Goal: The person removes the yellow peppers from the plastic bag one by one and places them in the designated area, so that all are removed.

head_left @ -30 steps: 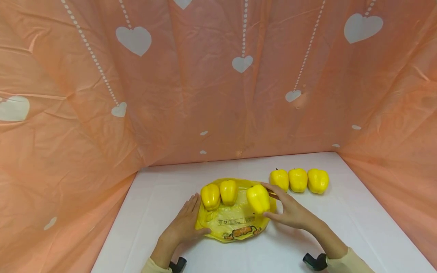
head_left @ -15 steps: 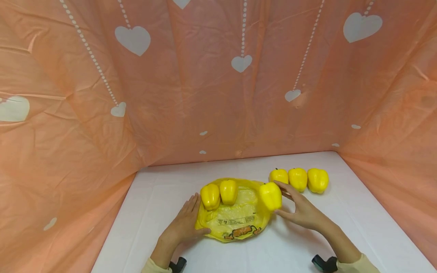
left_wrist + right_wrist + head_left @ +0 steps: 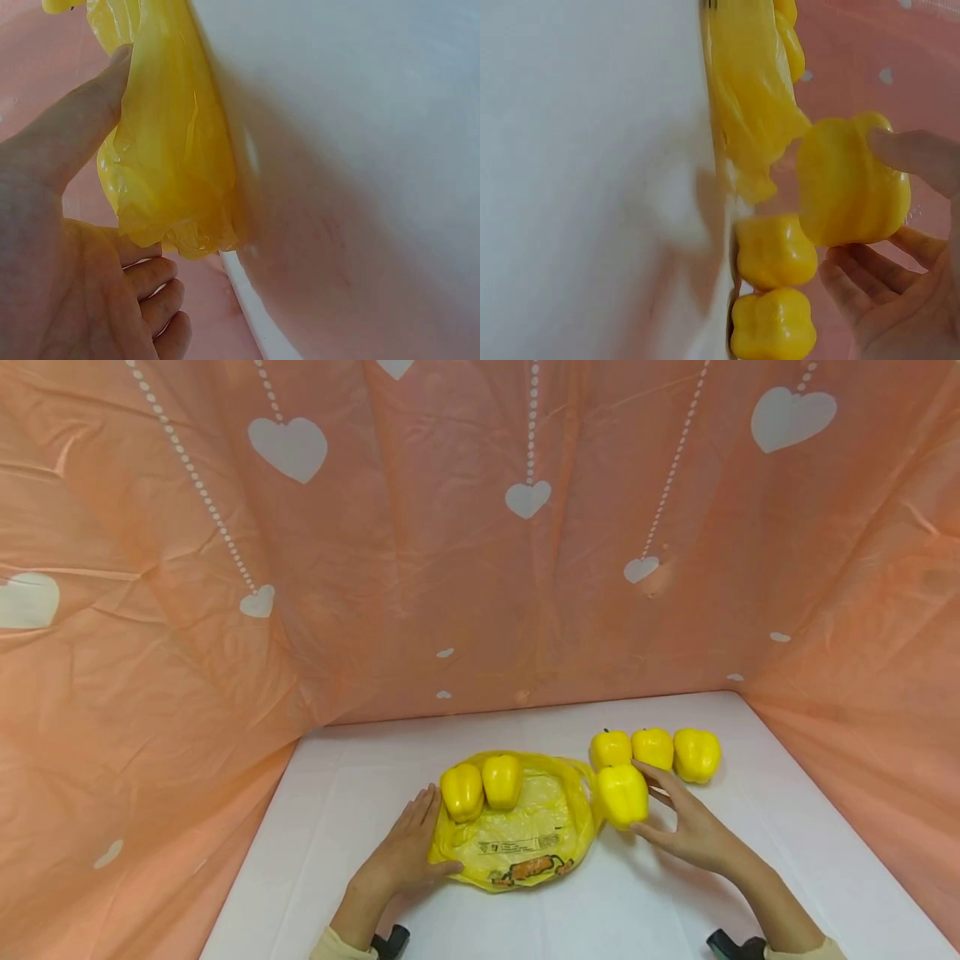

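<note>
My right hand grips a yellow bell pepper between thumb and fingers, above the table just right of a yellow plastic bag. The right wrist view shows that held bell pepper raised off the surface, with the thumb across its side. Two more peppers sit at the left inside the bag's wide mouth. Along the bag's left side rests my left hand, its fingers extended and its thumb at the front edge. In the left wrist view the thumb touches the bag.
Behind the held pepper, three yellow bell peppers stand in a row at the back right of the white table. A peach curtain with white hearts encloses the back and sides.
My right hand has carried the bell pepper rightward, from over the bag to beyond its right rim. My left hand and the two peppers in the bag have stayed put.
</note>
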